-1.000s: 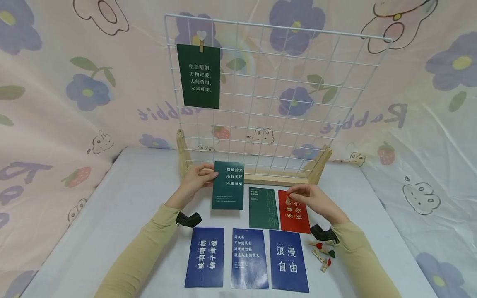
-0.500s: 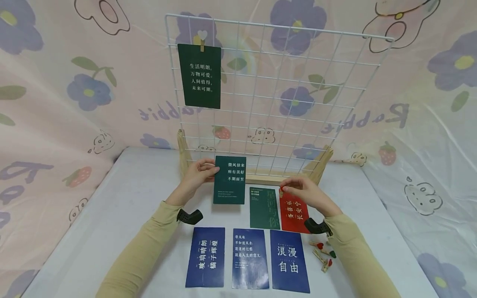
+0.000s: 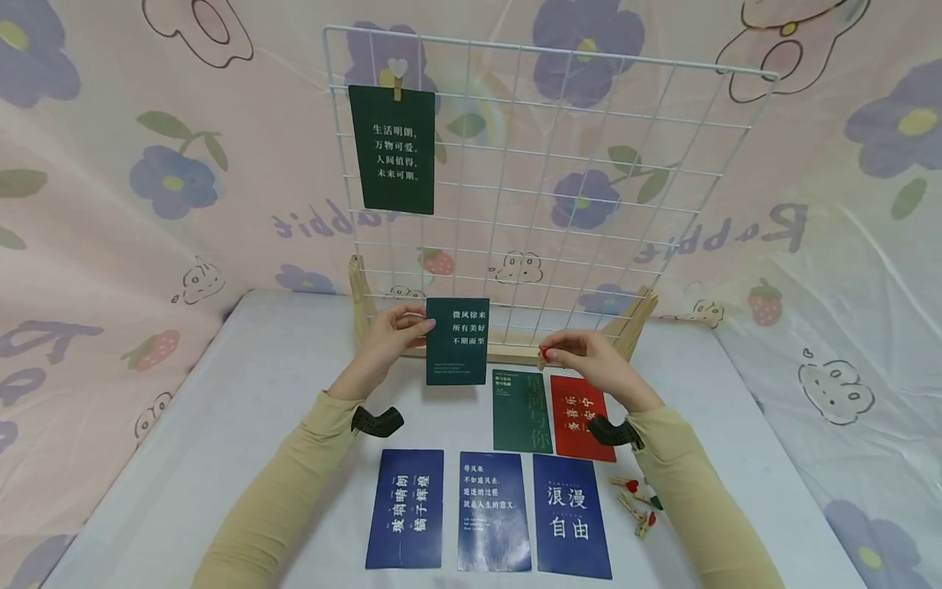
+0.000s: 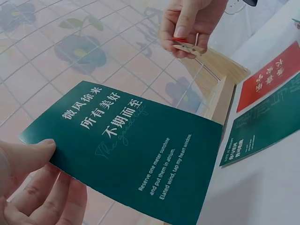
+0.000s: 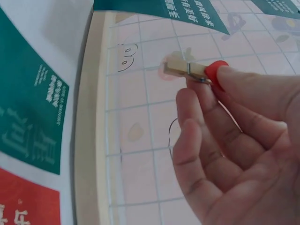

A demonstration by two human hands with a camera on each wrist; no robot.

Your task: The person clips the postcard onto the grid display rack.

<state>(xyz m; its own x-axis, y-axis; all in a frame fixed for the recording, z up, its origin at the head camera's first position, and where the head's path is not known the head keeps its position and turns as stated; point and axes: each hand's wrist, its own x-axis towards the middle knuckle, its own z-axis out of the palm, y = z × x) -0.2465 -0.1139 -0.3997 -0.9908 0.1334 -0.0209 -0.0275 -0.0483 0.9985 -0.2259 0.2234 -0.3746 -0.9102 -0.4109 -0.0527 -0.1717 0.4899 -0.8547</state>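
My left hand (image 3: 393, 339) pinches a dark green card (image 3: 456, 348) with white writing by its left edge, holding it upright above the table in front of the grid. In the left wrist view the thumb lies on the front of the card (image 4: 131, 150) and the fingers are behind it. Between thumb and fingers my right hand (image 3: 589, 364) pinches a small wooden clothespin (image 5: 185, 68) with a red heart on its end. That hand is to the right of the held card, above another green card (image 3: 521, 413) and a red card (image 3: 581, 417) on the table.
Behind the hands stands a white wire grid (image 3: 545, 180) on a wooden base (image 3: 508, 353). A green card (image 3: 393, 151) hangs at its upper left from a white-heart clothespin (image 3: 398, 78). Blue cards (image 3: 405, 511) lie along the front; several clothespins (image 3: 636, 511) lie at right.
My left hand has raised the green card and moved it slightly right, toward the grid. My right hand has moved left and up with the clothespin, uncovering more of the red card's top.
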